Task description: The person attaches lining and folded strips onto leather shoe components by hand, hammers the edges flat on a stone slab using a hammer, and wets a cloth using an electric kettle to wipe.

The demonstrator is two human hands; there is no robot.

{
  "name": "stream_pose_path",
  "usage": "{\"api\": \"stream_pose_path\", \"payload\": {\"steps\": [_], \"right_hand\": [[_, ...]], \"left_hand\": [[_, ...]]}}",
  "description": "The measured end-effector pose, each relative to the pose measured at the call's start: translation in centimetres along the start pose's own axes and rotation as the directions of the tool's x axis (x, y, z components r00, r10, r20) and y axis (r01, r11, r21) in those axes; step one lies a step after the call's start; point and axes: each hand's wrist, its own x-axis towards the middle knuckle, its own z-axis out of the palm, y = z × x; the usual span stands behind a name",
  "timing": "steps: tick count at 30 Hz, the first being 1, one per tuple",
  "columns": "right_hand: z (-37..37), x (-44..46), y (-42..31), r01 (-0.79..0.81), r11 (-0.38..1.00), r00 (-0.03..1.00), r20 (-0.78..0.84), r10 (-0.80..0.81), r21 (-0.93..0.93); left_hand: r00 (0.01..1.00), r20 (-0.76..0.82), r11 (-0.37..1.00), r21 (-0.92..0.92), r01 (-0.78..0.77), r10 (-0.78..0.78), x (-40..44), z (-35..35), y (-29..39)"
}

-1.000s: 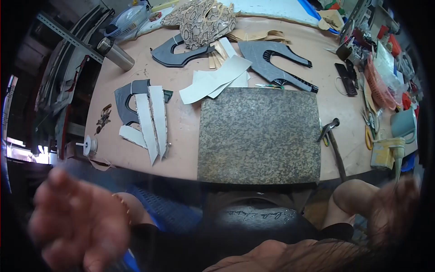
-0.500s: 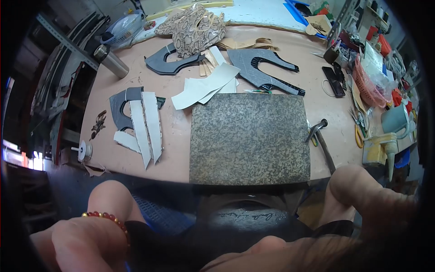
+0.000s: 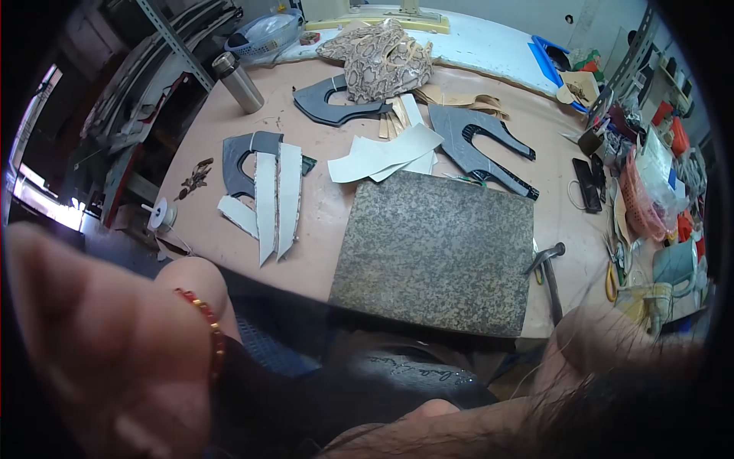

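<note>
Close to the camera at the lower left is my left hand (image 3: pixel 99 344), large and blurred, with its fingers apart and nothing seen in it. A red and gold bead bracelet (image 3: pixel 208 321) circles that wrist. At the lower right my right hand (image 3: pixel 657 348) is a dark blur behind strands of hair; its fingers cannot be made out. Neither hand touches anything on the table. Before me a speckled stone slab (image 3: pixel 440 252) lies flat at the table's front edge, with a hammer (image 3: pixel 552 283) on its right. White cut pieces (image 3: pixel 390 157) lie just behind the slab.
Grey curved panels (image 3: pixel 478 149) and white strips (image 3: pixel 265 203) lie on the pink table (image 3: pixel 317 229). Snakeskin-patterned material (image 3: pixel 386 65) and a steel flask (image 3: pixel 238 83) stand farther back. On the right are a pink basket (image 3: pixel 642 203), scissors (image 3: pixel 612 271) and a mug (image 3: pixel 677 268).
The view has shifted and tilted, so the table sits differently in the frame. My left hand has come up nearer the camera. The things on the table stay where they were.
</note>
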Motion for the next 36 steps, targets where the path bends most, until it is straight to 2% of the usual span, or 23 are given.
{"api": "stream_pose_path", "payload": {"steps": [15, 19, 23, 36], "right_hand": [[0.1, -0.9, 0.3, -0.086, 0.996, 0.996, 0.026, 0.085, 0.009], [-0.2, -1.0, 0.9, -0.061, 0.998, 0.998, 0.026, 0.06, 0.032], [-0.3, -1.0, 1.3, 0.025, 0.996, 0.999, 0.031, -0.028, 0.084], [0.0, -0.1, 1.6, 0.083, 0.994, 0.997, -0.006, -0.083, 0.065]], "left_hand": [[0.996, 0.079, 0.999, -0.005, 0.042, -0.042, 1.5, -0.5, -0.9], [0.996, 0.069, 0.998, 0.023, 0.051, -0.052, 1.5, -0.3, -0.7], [0.999, -0.013, 0.999, 0.039, 0.036, -0.036, 0.6, -0.2, -0.3], [0.999, 0.038, 1.0, 0.021, 0.017, -0.018, 0.7, 0.1, -0.3]]}}
